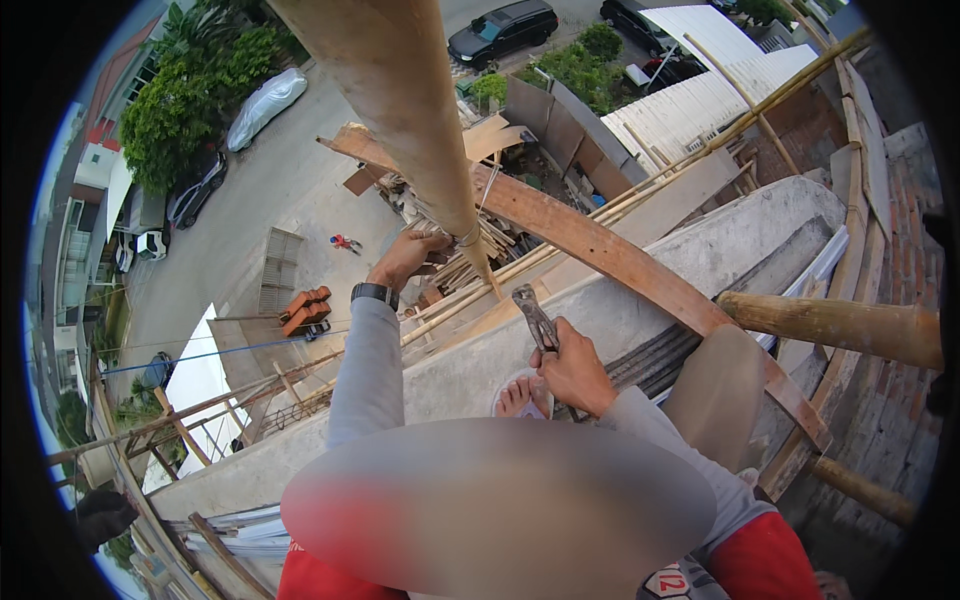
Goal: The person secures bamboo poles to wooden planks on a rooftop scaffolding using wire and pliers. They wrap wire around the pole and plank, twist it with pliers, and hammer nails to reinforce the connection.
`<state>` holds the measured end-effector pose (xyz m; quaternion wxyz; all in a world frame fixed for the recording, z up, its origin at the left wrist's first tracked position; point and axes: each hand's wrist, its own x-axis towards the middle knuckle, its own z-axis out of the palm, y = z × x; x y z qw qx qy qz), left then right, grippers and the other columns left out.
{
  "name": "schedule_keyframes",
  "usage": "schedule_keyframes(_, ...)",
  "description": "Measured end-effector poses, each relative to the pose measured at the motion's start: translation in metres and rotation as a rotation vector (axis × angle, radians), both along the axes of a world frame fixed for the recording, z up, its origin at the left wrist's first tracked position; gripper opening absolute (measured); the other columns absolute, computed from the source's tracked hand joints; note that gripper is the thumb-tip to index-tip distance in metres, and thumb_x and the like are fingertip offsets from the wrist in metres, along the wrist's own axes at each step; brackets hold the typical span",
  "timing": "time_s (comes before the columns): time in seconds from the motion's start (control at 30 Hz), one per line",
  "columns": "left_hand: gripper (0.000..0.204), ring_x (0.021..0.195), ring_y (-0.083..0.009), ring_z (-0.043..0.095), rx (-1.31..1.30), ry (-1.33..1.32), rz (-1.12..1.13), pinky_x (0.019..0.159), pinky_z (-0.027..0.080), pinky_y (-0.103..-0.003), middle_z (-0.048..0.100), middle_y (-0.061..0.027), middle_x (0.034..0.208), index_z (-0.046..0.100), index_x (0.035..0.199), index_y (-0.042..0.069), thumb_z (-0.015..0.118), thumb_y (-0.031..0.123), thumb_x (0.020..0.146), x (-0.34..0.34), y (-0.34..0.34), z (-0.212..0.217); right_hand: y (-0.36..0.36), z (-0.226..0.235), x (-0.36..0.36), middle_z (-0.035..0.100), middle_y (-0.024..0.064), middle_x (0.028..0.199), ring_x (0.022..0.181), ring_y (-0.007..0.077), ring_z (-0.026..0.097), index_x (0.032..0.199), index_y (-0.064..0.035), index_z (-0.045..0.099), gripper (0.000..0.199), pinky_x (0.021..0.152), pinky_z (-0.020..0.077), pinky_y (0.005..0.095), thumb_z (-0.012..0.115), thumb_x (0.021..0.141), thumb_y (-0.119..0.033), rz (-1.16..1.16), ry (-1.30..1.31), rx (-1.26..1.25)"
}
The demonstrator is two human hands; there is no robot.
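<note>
My right hand [578,370] is closed round the handles of metal pincers [536,318], their jaws pointing up and away from me. An upright bamboo pole [425,110] rises in front of me, with a thin wire tie [468,238] round its lower part. Beside that tie my left hand [408,258] reaches in with its fingers bent and its fingertips at the pole. What lies between those fingers is too small to make out. A long wooden plank [600,245] runs behind the pole and down to the right, with a cord round it near the pole.
Below me runs a concrete ledge [440,375], and my sandalled foot [520,396] is on it. At the right a thick bamboo pole [830,325] juts in. Far below are a paved yard [300,190], a person [345,243], orange blocks [305,310] and parked cars.
</note>
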<state>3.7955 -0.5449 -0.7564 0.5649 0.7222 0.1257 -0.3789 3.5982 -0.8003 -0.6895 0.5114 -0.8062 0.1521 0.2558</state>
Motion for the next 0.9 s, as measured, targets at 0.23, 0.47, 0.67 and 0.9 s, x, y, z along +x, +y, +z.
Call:
schedule_keyframes(0.23, 0.035, 0.090, -0.0135, 0.064, 0.097, 0.000, -0.103, 0.080, 0.051, -0.031, 0.072, -0.0039, 0.110, 0.071, 0.118, 0.007, 0.056, 0.034, 0.101, -0.004, 0.008, 0.024, 0.117, -0.049, 0.069, 0.063, 0.0126, 0.096, 0.080, 0.0224, 0.066, 0.117, -0.0005, 0.047, 0.022, 0.066, 0.0575, 0.0410, 0.046, 0.095, -0.002, -0.562, 0.532, 0.818)
schedule_keyframes(0.47, 0.037, 0.102, -0.0170, 0.066, 0.005, 0.012, -0.079, 0.092, 0.053, -0.031, 0.070, -0.0102, 0.112, 0.063, 0.127, -0.003, 0.064, 0.022, 0.100, -0.047, 0.019, 0.011, 0.143, -0.074, 0.079, 0.063, 0.0101, 0.109, 0.099, 0.0226, 0.063, 0.115, -0.0023, 0.060, 0.028, 0.092, 0.0525, 0.0506, 0.045, 0.092, 0.003, -0.518, 0.323, 0.809)
schedule_keyframes(0.67, 0.038, 0.097, -0.0146, 0.067, -0.058, -0.067, -0.051, 0.089, 0.053, -0.029, 0.069, -0.0089, 0.112, 0.060, 0.129, -0.005, 0.065, 0.019, 0.100, -0.047, 0.014, -0.009, 0.152, -0.100, 0.077, 0.064, 0.0083, 0.101, 0.095, 0.0185, 0.062, 0.111, -0.0008, 0.062, 0.026, 0.085, 0.0513, 0.0376, 0.047, 0.089, 0.003, -0.477, 0.089, 0.662)
schedule_keyframes(0.9, 0.038, 0.089, -0.0134, 0.067, -0.089, -0.061, -0.018, 0.083, 0.054, -0.028, 0.068, -0.0072, 0.109, 0.059, 0.130, -0.004, 0.065, 0.018, 0.100, -0.042, 0.012, -0.011, 0.160, -0.116, 0.079, 0.063, 0.0083, 0.091, 0.086, 0.0177, 0.062, 0.108, 0.0024, 0.057, 0.023, 0.071, 0.0508, 0.0331, 0.047, 0.087, 0.005, -0.410, -0.119, 0.432)
